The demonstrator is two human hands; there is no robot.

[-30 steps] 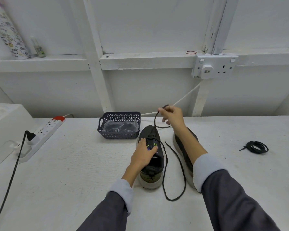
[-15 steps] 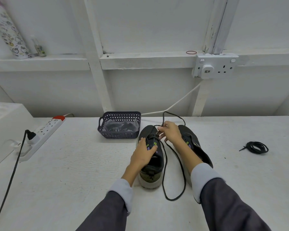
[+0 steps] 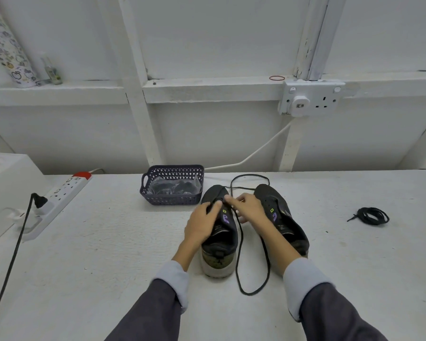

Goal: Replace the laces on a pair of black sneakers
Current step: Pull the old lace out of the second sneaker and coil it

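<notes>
Two black sneakers stand side by side on the white table (image 3: 103, 254), with toes pointing to the far wall. The left sneaker (image 3: 219, 242) is near the middle, and the right sneaker (image 3: 284, 217) is just beside it on the right.

The left hand (image 3: 202, 222) lies on the left sneaker and holds it, with fingers curved over the upper and the thumb pointing toward the front eyelets. The right hand (image 3: 249, 207) reaches between the two shoes; its fingertips are closed together on the black lace (image 3: 250, 294) at the front part of the left sneaker. This spot is a little blurred, so I cannot tell which eyelet.

The lace makes one long loop on the table between the shoes, toward the near side, and a second loop beyond the toes.

A dark basket (image 3: 172, 200) with plastic bags inside is left of the toes. A coiled lace (image 3: 373, 216) lies well apart on the right. A power strip (image 3: 59, 200) is at the far left.
</notes>
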